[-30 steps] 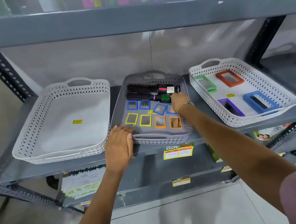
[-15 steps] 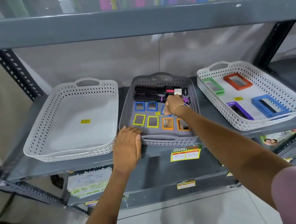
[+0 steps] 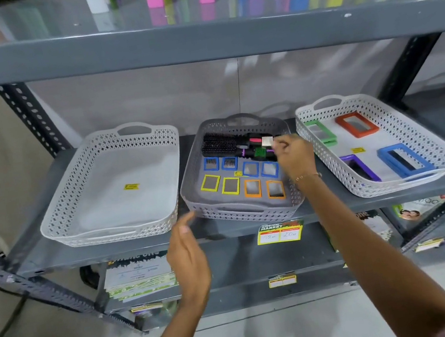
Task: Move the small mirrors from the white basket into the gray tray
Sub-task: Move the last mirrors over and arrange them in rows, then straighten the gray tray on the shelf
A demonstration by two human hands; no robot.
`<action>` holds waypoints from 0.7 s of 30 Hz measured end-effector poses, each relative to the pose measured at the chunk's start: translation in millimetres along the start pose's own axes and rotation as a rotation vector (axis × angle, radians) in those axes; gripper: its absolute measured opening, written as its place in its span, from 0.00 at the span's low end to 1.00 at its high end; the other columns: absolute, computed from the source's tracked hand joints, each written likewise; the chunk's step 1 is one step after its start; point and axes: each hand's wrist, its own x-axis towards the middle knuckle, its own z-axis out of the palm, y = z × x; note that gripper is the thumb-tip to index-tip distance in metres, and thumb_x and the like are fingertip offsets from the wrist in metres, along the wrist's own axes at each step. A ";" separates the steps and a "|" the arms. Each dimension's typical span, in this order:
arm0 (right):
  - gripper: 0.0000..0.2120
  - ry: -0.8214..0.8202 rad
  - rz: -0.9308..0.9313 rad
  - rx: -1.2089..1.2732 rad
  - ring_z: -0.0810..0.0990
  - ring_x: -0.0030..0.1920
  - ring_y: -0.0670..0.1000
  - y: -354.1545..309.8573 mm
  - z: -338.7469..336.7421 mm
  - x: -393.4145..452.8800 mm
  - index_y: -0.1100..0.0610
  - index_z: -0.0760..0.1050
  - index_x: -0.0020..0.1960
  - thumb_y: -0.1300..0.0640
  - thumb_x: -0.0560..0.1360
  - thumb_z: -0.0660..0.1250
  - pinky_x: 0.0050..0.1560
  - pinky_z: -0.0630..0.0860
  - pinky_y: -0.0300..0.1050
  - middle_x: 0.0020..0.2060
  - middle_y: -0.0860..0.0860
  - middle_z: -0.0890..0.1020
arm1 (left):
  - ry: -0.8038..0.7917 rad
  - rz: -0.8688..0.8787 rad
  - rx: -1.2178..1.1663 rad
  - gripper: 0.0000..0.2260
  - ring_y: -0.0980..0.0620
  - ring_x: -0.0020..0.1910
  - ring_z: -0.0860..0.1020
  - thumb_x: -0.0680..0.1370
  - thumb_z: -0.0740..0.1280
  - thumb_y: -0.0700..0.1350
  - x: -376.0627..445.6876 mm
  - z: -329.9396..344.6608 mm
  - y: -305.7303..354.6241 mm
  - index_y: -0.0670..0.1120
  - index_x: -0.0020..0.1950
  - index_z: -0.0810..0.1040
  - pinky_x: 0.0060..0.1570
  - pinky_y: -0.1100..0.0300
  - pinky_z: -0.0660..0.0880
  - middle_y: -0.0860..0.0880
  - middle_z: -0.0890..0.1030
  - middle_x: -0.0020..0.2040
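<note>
The gray tray (image 3: pixel 240 215) sits mid-shelf and holds several small square mirrors: blue ones (image 3: pixel 250 168) in a row, two yellow (image 3: pixel 210 182) and two orange (image 3: pixel 275 189) in front. Black hair brushes (image 3: pixel 220 146) lie along its back. My right hand (image 3: pixel 296 156) hovers over the tray's right side beside the brushes, fingers loosely curled, with nothing seen in them. My left hand (image 3: pixel 187 249) is open in the air, in front of and below the tray's left corner. The white basket (image 3: pixel 109 234) at the left is empty apart from a yellow sticker.
A second white basket (image 3: pixel 393 188) at the right holds larger framed mirrors: green (image 3: pixel 320 132), red (image 3: pixel 356 124), purple (image 3: pixel 359 168) and blue (image 3: pixel 402 160). The upper shelf beam (image 3: pixel 195 41) hangs overhead. Price tags (image 3: pixel 279 232) are fixed on the shelf edge.
My left hand has let go of the tray's front edge and dropped back toward me. My right hand has lifted off the blue mirrors and shifted right.
</note>
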 end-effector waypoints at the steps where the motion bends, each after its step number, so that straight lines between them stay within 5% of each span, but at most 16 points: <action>1: 0.16 0.084 0.045 0.084 0.75 0.36 0.52 6.5 -4.3 -15.1 0.61 0.77 0.42 0.52 0.78 0.56 0.42 0.74 0.47 0.39 0.59 0.82 | 0.017 -0.180 -0.077 0.18 0.56 0.61 0.75 0.83 0.51 0.49 -4.5 0.1 2.8 0.46 0.61 0.78 0.65 0.59 0.67 0.53 0.80 0.59; 2: 0.17 0.141 0.118 0.216 0.73 0.36 0.50 11.8 -6.4 -30.6 0.58 0.75 0.41 0.49 0.78 0.53 0.43 0.72 0.45 0.38 0.54 0.79 | 0.004 -0.333 -0.104 0.17 0.55 0.62 0.75 0.83 0.52 0.48 -3.1 0.0 1.3 0.47 0.63 0.78 0.66 0.57 0.67 0.51 0.79 0.61; 4: 0.21 0.179 0.350 0.551 0.75 0.51 0.47 21.1 -3.0 -59.8 0.54 0.77 0.57 0.45 0.80 0.50 0.57 0.71 0.44 0.50 0.49 0.77 | -0.064 -0.523 -0.090 0.18 0.51 0.66 0.71 0.83 0.52 0.50 5.7 1.5 -3.1 0.47 0.69 0.73 0.70 0.53 0.63 0.49 0.74 0.68; 6: 0.23 0.160 0.526 0.858 0.70 0.67 0.47 32.4 7.2 -77.2 0.56 0.68 0.71 0.46 0.81 0.50 0.70 0.64 0.44 0.66 0.47 0.73 | -0.157 -0.557 -0.062 0.22 0.50 0.71 0.65 0.83 0.50 0.54 15.6 10.2 -2.7 0.47 0.74 0.66 0.72 0.50 0.58 0.48 0.68 0.73; 9: 0.25 0.063 0.606 1.126 0.71 0.69 0.52 43.7 15.8 -91.5 0.55 0.66 0.73 0.45 0.82 0.47 0.72 0.66 0.50 0.70 0.53 0.72 | -0.235 -0.581 -0.027 0.25 0.49 0.75 0.59 0.83 0.47 0.57 19.7 31.5 5.4 0.47 0.77 0.59 0.74 0.48 0.53 0.49 0.60 0.77; 17: 0.24 -0.038 0.479 1.170 0.82 0.55 0.47 40.5 15.7 -95.3 0.52 0.74 0.66 0.44 0.82 0.47 0.60 0.76 0.46 0.55 0.49 0.83 | -0.079 -0.538 -0.056 0.24 0.46 0.72 0.63 0.84 0.47 0.55 40.4 33.9 15.2 0.44 0.76 0.62 0.72 0.52 0.57 0.45 0.65 0.74; 21: 0.25 -0.051 0.529 1.115 0.70 0.70 0.50 36.3 18.7 -94.2 0.49 0.68 0.71 0.41 0.80 0.47 0.74 0.63 0.52 0.69 0.49 0.74 | 0.021 -0.578 -0.233 0.23 0.53 0.69 0.65 0.84 0.48 0.55 52.6 44.7 19.3 0.45 0.74 0.65 0.71 0.57 0.58 0.53 0.69 0.67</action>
